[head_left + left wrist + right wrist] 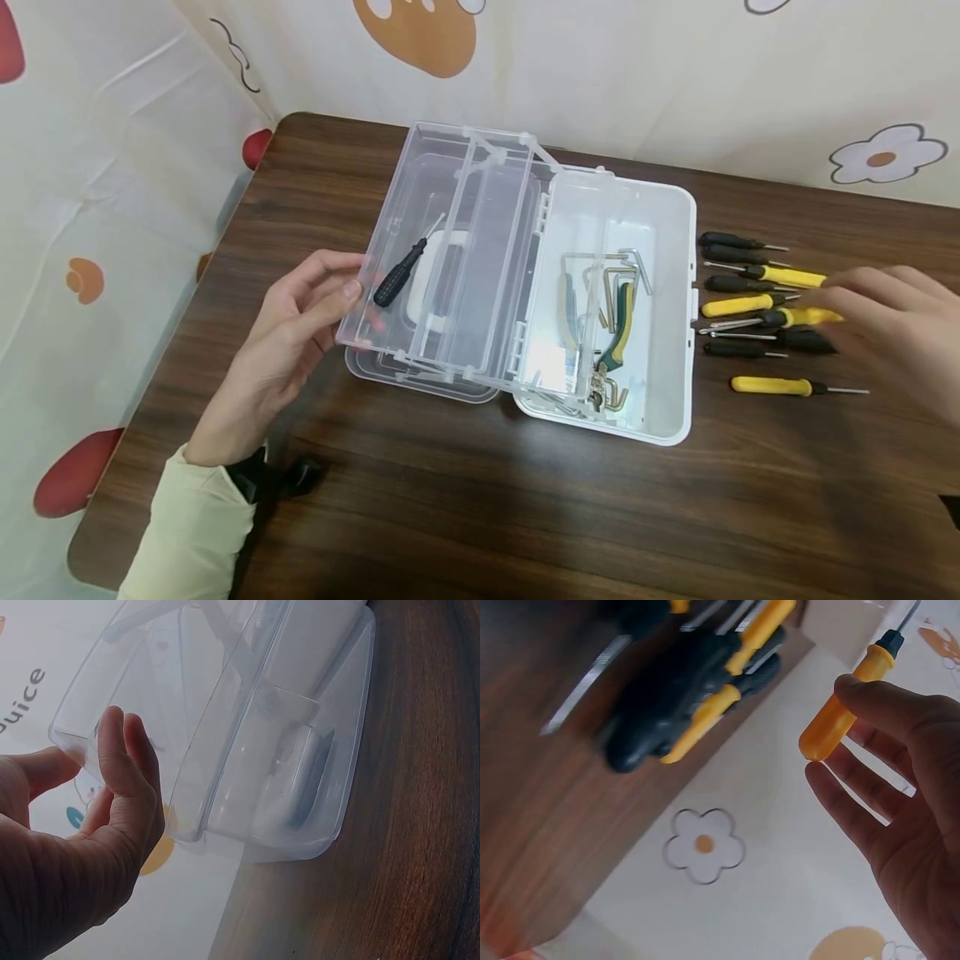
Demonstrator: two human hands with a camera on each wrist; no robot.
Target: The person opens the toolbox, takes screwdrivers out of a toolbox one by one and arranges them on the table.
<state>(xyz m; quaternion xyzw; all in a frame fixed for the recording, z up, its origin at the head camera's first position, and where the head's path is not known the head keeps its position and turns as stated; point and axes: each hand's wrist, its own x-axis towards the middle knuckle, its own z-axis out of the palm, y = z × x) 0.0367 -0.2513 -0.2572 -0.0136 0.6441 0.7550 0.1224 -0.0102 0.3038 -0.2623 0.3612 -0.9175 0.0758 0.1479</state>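
My left hand (288, 333) pinches the outer edge of a clear tray (405, 183) folded out from a toolbox (667, 350); in the left wrist view thumb and fingers (120, 765) sit at its corner. A small black screwdriver (400, 273) lies in this tray. My right hand (892, 317), blurred in the head view, holds a yellow screwdriver (847, 705) by its handle, above a group of others. Its shaft points away from the palm in the right wrist view. Inside the white box lie green-and-yellow pliers (619, 329) and several hex keys (611, 287).
Several black and yellow screwdrivers lie in a column right of the toolbox, among them a black one (731, 241) and a yellow one (772, 385) set apart nearer me. Under the tray rests the clear lid (360, 367). A patterned cloth (637, 75) hangs behind the wooden table (525, 517).
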